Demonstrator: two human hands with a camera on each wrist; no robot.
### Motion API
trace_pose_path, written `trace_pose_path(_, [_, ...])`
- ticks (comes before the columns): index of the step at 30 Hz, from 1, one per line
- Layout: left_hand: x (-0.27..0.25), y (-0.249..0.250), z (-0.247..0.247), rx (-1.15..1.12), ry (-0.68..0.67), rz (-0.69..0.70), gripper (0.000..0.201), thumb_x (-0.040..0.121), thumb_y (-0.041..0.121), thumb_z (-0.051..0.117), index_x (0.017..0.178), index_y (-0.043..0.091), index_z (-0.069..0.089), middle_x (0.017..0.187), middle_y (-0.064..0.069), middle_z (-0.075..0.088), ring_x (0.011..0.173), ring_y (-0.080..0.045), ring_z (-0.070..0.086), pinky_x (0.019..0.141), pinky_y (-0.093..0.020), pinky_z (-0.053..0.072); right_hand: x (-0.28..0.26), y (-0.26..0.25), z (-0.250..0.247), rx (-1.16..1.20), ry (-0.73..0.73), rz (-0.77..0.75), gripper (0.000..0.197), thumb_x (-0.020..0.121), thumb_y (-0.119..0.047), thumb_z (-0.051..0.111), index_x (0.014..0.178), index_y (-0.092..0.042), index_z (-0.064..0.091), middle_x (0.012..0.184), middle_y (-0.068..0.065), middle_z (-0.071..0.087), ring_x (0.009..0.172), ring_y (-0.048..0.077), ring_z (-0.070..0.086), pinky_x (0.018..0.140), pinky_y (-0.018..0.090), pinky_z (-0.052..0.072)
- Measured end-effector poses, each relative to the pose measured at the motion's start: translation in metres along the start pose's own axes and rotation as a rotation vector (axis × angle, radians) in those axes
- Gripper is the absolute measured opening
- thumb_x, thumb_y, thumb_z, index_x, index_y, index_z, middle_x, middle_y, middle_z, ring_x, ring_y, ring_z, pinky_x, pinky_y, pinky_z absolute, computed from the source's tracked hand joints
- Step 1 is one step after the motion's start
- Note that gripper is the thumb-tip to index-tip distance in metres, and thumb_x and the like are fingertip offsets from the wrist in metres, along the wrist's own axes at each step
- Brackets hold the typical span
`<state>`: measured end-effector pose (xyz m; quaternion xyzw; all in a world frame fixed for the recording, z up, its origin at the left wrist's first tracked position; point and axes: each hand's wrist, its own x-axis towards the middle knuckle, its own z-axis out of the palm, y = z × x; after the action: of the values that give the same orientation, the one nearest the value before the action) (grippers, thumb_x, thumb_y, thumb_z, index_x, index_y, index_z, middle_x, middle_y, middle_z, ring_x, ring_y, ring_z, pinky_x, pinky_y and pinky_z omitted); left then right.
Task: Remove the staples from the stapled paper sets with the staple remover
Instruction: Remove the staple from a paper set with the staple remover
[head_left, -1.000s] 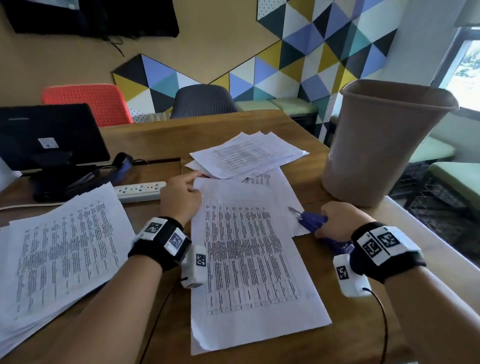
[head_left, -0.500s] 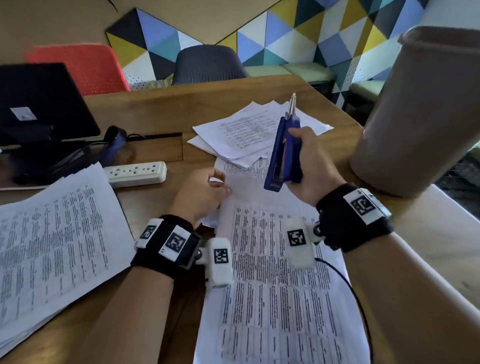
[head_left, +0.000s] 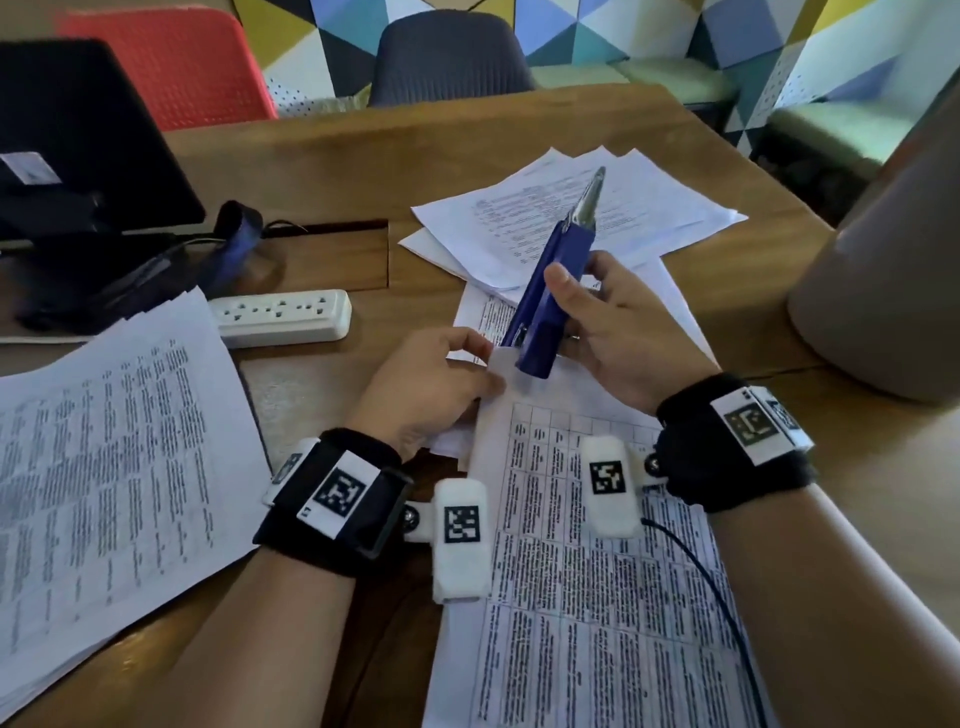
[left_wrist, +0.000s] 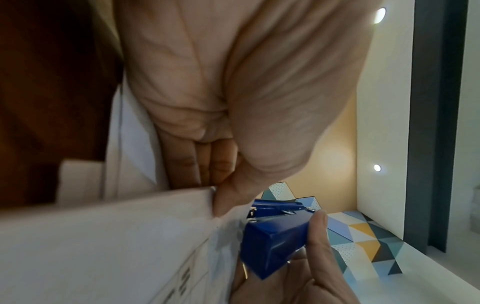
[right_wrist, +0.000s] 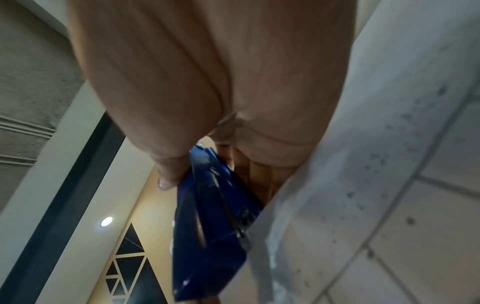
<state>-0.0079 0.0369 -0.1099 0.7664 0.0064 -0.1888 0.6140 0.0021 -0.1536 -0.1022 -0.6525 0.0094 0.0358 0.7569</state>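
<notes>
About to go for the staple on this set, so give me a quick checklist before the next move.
1. Staple remover held by right hand: ok.
2. Metal tip aimed at the paper: not ok, it points up and away.
3. Left hand pinches the corner of the paper set: ok.
4. Corner lifted off the desk: ok.
5. Staple visible: cannot tell.

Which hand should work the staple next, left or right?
Right. The right hand already grips the blue staple remover, its lower end at the paper corner that the left hand pinches. The left is busy steadying the sheets.
</notes>
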Motion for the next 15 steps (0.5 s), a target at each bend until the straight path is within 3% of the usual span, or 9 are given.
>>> trace_pose_path(3, [-0.0026, 0.0024, 0.0001, -0.044, -0.010, 0.009, 0.017, 0.092, -0.003, 0.069, 0.104, 0.007, 0.061, 0.095, -0.020, 0.078, 0.090, -0.038, 0.076, 0.085, -0.055, 0.062, 0.0020, 0.0010, -0.0003, -0.131, -0.033, -0.028, 0.049, 0.083, -0.052, 0.068, 0.118, -0.020, 0.056, 0.098, 0.008, 0.074, 0.102, 0.030, 0.074, 0.091, 0.045, 0.061])
trace_pose_path(6, [-0.0063, 0.0051, 0.0008, -0.011, 0.018, 0.051, 0.021, 0.090, 0.002, 0.074, 0.103, 0.009, 0.060, 0.094, -0.015, 0.078, 0.087, -0.032, 0.077, 0.078, -0.048, 0.065, 0.0024, 0.0022, -0.0012, -0.142, -0.039, -0.057, 0.031, 0.097, -0.042, 0.063, 0.116, -0.020, 0.055, 0.098, 0.010, 0.074, 0.095, 0.027, 0.074, 0.086, 0.041, 0.060])
trace_pose_path(8, [-0.0062, 0.0060, 0.0005, 0.068, 0.062, 0.121, 0.021, 0.085, 0.007, 0.081, 0.096, 0.013, 0.064, 0.089, -0.010, 0.077, 0.084, -0.032, 0.077, 0.078, -0.049, 0.064, 0.0023, 0.0021, -0.0025, -0.141, -0.032, -0.071, 0.024, 0.103, -0.037, 0.059, 0.119, -0.019, 0.055, 0.098, 0.009, 0.074, 0.094, 0.025, 0.074, 0.087, 0.042, 0.061])
trace_pose_path(15, [-0.0059, 0.0062, -0.0035, -0.004, 0.104, 0.150, 0.031, 0.075, 0.003, 0.087, 0.098, 0.010, 0.068, 0.091, -0.020, 0.077, 0.093, -0.040, 0.075, 0.087, -0.055, 0.061, 0.0005, 0.0023, -0.0062, -0.183, -0.060, -0.127, 0.035, 0.103, -0.032, 0.059, 0.128, -0.008, 0.055, 0.087, -0.001, 0.074, 0.090, 0.020, 0.072, 0.083, 0.038, 0.061])
